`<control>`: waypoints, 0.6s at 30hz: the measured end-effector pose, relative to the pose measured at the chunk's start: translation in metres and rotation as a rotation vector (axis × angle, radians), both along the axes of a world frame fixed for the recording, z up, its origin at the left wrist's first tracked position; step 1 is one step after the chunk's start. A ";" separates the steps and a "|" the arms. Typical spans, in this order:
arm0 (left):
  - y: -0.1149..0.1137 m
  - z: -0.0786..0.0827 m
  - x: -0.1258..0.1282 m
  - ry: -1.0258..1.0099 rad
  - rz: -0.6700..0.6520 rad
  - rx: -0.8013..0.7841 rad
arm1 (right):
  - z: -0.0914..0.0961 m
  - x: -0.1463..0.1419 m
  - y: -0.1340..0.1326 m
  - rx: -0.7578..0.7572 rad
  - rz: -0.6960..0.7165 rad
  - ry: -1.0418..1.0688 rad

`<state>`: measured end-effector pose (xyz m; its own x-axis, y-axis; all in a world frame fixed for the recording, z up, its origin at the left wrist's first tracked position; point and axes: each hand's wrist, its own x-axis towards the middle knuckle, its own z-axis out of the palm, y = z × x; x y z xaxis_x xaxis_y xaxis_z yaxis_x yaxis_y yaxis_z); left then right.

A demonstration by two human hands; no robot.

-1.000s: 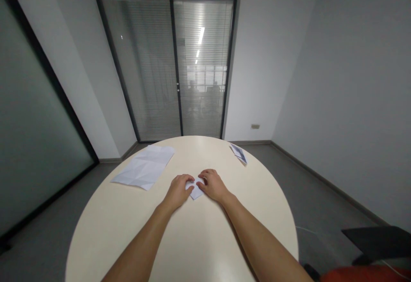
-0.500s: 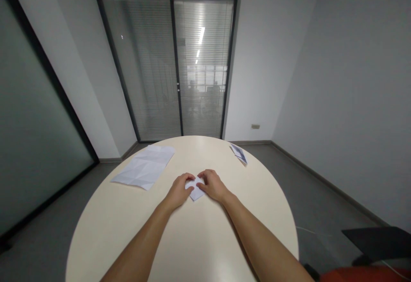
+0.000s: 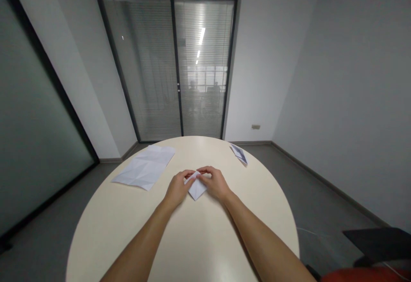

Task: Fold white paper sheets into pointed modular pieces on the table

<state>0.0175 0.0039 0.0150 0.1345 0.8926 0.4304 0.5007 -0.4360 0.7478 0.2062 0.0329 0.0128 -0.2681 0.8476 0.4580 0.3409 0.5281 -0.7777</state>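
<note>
A small piece of white folded paper (image 3: 196, 190), diamond-shaped with one corner toward me, is at the middle of the round table (image 3: 192, 239). My left hand (image 3: 179, 188) pinches its upper left side between thumb and fingers. On the upper right side, my right hand (image 3: 215, 182) is closed on the paper in the same way. Both thumbs lie on the face of the paper near its far corner, almost meeting. The fingertips behind the paper are partly hidden.
A large creased white sheet (image 3: 144, 166) lies flat on the table's left side. Near the far right edge rests a folded paper with dark print (image 3: 239, 154). Beyond the table stands a glass partition with blinds (image 3: 205, 102). A black and red chair (image 3: 375, 247) is at lower right.
Both hands have shifted slightly away from me, toward the paper's far corner. The thumbs have come closer together, and more of the paper's near part shows.
</note>
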 end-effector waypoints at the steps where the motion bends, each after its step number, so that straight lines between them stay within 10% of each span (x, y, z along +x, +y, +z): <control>1: 0.000 0.002 0.001 -0.004 0.011 0.019 | 0.002 0.000 0.000 0.011 -0.009 0.015; 18: -0.001 0.012 -0.002 -0.089 0.093 0.132 | 0.010 0.004 0.002 0.029 -0.002 0.108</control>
